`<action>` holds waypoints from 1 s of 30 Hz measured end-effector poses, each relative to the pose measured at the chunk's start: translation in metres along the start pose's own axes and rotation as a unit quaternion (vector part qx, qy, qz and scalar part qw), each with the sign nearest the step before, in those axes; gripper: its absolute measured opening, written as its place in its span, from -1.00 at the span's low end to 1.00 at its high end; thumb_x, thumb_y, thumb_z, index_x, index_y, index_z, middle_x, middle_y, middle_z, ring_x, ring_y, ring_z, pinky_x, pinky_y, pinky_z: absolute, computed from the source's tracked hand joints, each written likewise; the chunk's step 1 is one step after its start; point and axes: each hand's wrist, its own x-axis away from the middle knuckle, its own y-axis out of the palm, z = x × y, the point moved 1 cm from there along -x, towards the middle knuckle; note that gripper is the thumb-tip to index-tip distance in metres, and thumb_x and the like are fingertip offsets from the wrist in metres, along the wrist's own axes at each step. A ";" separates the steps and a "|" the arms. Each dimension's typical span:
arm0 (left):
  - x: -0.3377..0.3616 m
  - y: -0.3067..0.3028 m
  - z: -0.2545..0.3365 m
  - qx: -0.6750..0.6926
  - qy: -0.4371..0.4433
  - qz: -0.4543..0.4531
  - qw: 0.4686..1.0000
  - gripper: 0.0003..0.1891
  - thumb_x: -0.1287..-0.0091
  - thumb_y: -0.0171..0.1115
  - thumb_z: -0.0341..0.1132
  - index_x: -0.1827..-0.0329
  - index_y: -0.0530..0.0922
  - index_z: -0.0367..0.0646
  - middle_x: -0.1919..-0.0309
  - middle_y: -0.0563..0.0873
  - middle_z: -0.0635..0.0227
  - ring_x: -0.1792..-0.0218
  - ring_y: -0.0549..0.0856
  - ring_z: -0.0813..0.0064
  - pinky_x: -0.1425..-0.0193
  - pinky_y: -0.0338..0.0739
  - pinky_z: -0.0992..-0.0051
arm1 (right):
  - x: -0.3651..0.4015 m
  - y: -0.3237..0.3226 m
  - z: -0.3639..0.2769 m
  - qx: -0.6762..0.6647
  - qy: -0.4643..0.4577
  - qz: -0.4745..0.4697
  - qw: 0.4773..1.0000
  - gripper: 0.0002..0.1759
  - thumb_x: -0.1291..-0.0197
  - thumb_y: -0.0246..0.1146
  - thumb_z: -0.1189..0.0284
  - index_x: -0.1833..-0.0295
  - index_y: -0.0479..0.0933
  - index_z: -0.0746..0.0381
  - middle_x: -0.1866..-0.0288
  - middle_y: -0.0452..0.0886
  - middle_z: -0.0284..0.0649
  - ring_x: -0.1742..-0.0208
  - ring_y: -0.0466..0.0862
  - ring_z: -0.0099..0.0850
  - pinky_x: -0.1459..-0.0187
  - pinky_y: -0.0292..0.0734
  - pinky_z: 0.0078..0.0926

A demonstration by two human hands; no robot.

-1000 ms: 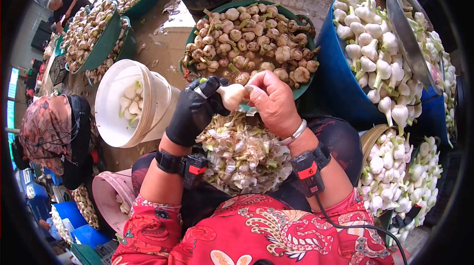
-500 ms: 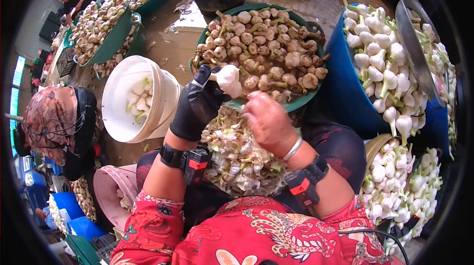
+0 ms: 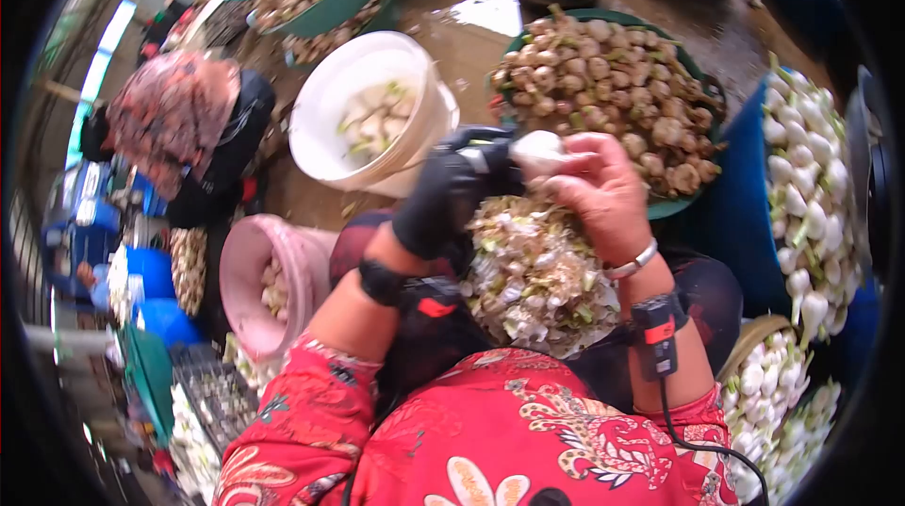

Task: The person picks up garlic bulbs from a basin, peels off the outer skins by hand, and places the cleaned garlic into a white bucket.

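Observation:
My left hand (image 3: 445, 197), in a black glove, grips a white garlic bulb (image 3: 535, 150) above my lap. My bare right hand (image 3: 606, 197), with a silver bangle at the wrist, has its fingers on the same bulb from the right. Under both hands lies a heap of peeled garlic skins (image 3: 533, 278) on my lap. Just beyond the hands stands a green basin (image 3: 671, 207) heaped with unpeeled, brownish garlic (image 3: 603, 96).
A white bucket (image 3: 332, 101) with some peeled bulbs stands at the left of the basin. A pink bucket (image 3: 240, 280) is beside my left knee. Blue tubs of white peeled garlic (image 3: 801, 195) fill the right side. Another person in a patterned headscarf (image 3: 170, 115) sits at the left.
The view has swung to the left. My right hand has come back up onto the bulb that my left hand holds; half a second ago it was lower, off the bulb.

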 end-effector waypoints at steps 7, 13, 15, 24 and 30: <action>0.028 -0.017 0.008 0.344 -0.119 0.023 0.931 -0.65 -0.38 0.10 -0.25 -0.14 0.47 -0.27 0.30 0.63 0.30 0.33 0.65 0.45 0.16 0.63 0.32 | -0.004 -0.002 0.009 0.059 -0.067 -0.037 0.995 -0.85 -0.02 0.18 0.72 0.34 0.47 0.25 0.43 0.49 -0.47 0.42 0.50 -0.72 0.37 0.43 -0.75; 0.063 -0.104 0.060 0.216 0.003 0.166 0.962 -0.68 -0.42 -0.01 -0.27 -0.11 0.50 -0.26 0.37 0.62 0.29 0.40 0.62 0.45 0.26 0.61 0.39 | -0.003 0.004 0.007 0.058 0.003 -0.077 0.995 -0.88 -0.05 0.17 0.69 0.31 0.48 0.25 0.32 0.53 -0.42 0.30 0.56 -0.68 0.25 0.46 -0.75; 0.060 -0.094 0.056 0.195 -0.003 0.176 0.965 -0.68 -0.44 -0.02 -0.29 -0.13 0.49 -0.29 0.37 0.63 0.27 0.39 0.63 0.44 0.23 0.61 0.38 | -0.002 0.010 0.005 0.091 -0.014 -0.097 0.991 -0.84 -0.10 0.30 0.59 0.18 0.53 0.25 0.27 0.56 -0.40 0.24 0.58 -0.64 0.19 0.51 -0.68; 0.022 -0.002 0.023 0.143 -0.126 0.087 0.978 -0.68 -0.39 0.10 -0.30 -0.12 0.51 -0.29 0.43 0.64 0.30 0.45 0.64 0.44 0.29 0.60 0.45 | -0.006 0.020 -0.008 0.352 -0.255 -0.062 0.898 -0.85 -0.18 0.22 0.38 0.24 0.48 0.24 0.39 0.54 -0.04 0.32 0.56 -0.02 0.29 0.48 -0.23; 0.023 -0.004 0.025 0.193 -0.140 0.063 0.969 -0.67 -0.39 0.08 -0.24 -0.08 0.51 -0.28 0.43 0.62 0.29 0.48 0.63 0.45 0.32 0.58 0.44 | -0.023 -0.007 0.002 0.273 -0.218 0.042 0.936 -0.82 -0.13 0.17 0.46 0.48 0.43 0.30 0.55 0.46 -0.07 0.54 0.49 -0.16 0.46 0.39 -0.32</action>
